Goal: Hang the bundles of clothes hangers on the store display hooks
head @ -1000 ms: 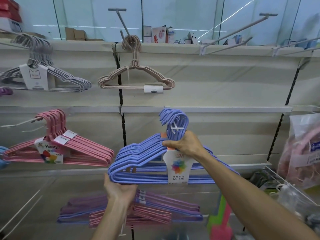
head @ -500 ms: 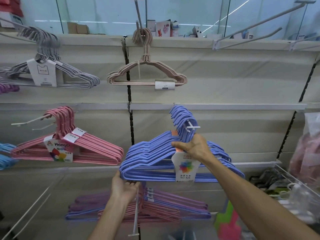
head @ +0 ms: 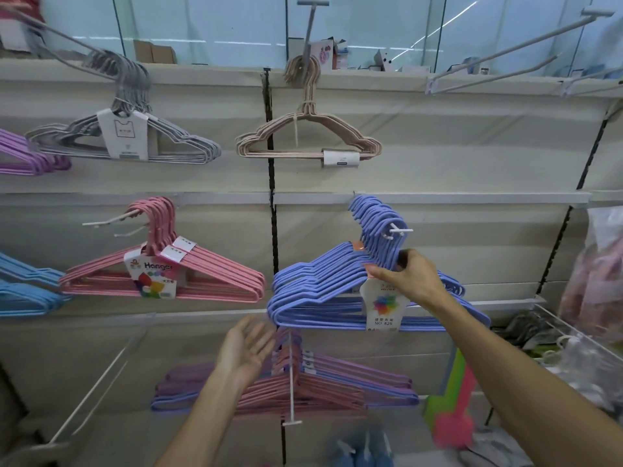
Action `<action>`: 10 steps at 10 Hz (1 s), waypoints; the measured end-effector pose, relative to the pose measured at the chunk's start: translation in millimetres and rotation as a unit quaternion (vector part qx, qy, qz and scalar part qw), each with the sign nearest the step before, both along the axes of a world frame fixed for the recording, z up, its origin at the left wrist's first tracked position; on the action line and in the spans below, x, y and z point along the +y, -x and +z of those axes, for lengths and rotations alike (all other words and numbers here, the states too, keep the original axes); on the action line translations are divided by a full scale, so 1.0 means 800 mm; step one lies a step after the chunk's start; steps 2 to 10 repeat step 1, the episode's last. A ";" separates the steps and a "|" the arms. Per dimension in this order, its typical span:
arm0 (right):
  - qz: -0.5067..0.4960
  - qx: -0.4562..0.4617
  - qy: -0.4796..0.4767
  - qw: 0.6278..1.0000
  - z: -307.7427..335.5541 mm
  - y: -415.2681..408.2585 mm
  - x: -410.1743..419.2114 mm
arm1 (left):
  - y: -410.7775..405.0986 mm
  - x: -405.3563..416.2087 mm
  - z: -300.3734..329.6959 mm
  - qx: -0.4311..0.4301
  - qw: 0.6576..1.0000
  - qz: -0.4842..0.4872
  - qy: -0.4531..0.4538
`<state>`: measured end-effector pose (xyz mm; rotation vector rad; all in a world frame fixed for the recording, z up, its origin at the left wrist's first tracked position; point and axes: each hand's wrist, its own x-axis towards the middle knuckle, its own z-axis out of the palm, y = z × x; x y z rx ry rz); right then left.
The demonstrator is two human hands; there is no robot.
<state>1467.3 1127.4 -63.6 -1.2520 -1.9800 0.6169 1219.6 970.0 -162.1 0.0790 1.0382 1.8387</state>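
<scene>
A bundle of blue-violet hangers (head: 313, 291) with a white paper label hangs by its hooks on a white display hook (head: 399, 230) in the middle row. My right hand (head: 409, 281) pinches the bundle at its neck, just below the display hook. My left hand (head: 247, 348) is open, palm up, below the bundle's left end and apart from it.
A pink bundle (head: 168, 274) hangs to the left, grey (head: 124, 136) and beige (head: 306, 139) bundles above, and mixed purple and pink bundles (head: 330, 385) below. Empty long hooks (head: 505, 52) jut out at the upper right. A wire basket (head: 573, 345) stands right.
My left hand has let go of the bundle's left end and dropped away, open. The bundle's hooks now sit on the display hook. My right hand stays at the neck.
</scene>
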 end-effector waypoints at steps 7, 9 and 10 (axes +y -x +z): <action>-0.041 0.018 -0.015 0.999 -0.010 -0.013 -0.029 | -0.001 -0.033 0.001 0.033 0.999 -0.006 -0.010; -0.041 0.018 -0.015 0.999 -0.010 -0.013 -0.029 | -0.001 -0.033 0.001 0.033 0.999 -0.006 -0.010; -0.041 0.018 -0.015 0.999 -0.010 -0.013 -0.029 | -0.001 -0.033 0.001 0.033 0.999 -0.006 -0.010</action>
